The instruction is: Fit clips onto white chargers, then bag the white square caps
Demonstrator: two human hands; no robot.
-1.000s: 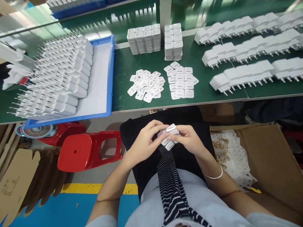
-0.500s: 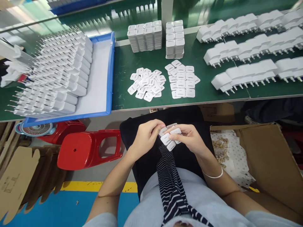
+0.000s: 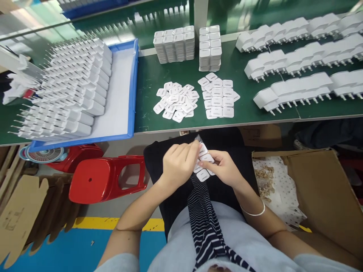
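Observation:
Over my lap, my right hand (image 3: 225, 168) grips a small set of white rounded-square cover plates (image 3: 203, 175), its thumb on top of them. The plates sit edge to edge and carry dark print. My left hand (image 3: 181, 162) is closed at their upper left side, its fingertips pinching a piece of clear film (image 3: 198, 138) that sticks up beyond the plates. Its fingers hide part of the plates. On the bench ahead lie a loose heap of similar plates (image 3: 177, 100) and a flatter group of them in rows (image 3: 217, 99).
Stacks of plates (image 3: 174, 45) stand at the bench's back. White plug adapters (image 3: 295, 88) line the right side; more fill a blue tray (image 3: 132, 94) on the left. Below are a red stool (image 3: 90, 181), a fan (image 3: 47, 155) and an open cardboard box (image 3: 320, 189).
My left hand has turned over, its back now facing up, and has lifted clear film at the plates' upper end. The right hand still holds the plates, slightly turned.

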